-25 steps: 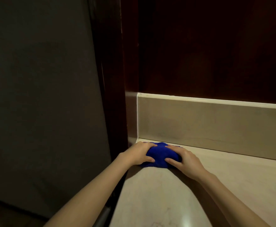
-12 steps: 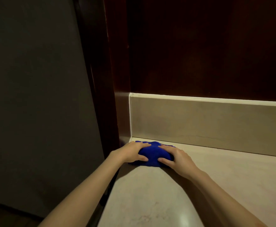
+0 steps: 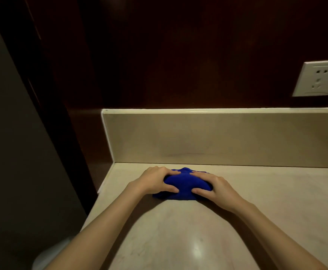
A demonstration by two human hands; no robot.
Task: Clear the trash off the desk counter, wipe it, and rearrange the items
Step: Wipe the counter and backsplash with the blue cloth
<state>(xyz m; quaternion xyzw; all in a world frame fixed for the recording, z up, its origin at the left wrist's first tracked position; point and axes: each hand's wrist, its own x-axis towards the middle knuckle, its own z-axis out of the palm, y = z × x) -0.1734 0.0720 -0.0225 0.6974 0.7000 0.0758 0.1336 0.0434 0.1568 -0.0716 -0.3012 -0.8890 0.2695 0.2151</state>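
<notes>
A bunched blue cloth (image 3: pixel 182 185) lies on the beige stone counter (image 3: pixel 178 240), a little in front of the low backsplash. My left hand (image 3: pixel 155 182) grips the cloth's left side, fingers on top and thumb curled in at the front. My right hand (image 3: pixel 215 187) grips its right side in the same way. Both hands press the cloth down onto the counter. The cloth's middle shows between them; its outer ends are hidden under my palms.
The beige backsplash (image 3: pixel 217 139) runs along the back, with dark wood panelling above. A white wall socket (image 3: pixel 317 77) sits at the upper right. The counter's left edge (image 3: pixel 99 195) drops off beside a dark wood post. A pale rounded object (image 3: pixel 50 254) shows below at the lower left.
Both hands have slid the cloth to the right and slightly toward me, away from the left back corner. The view has swung right, bringing the wall socket into sight.
</notes>
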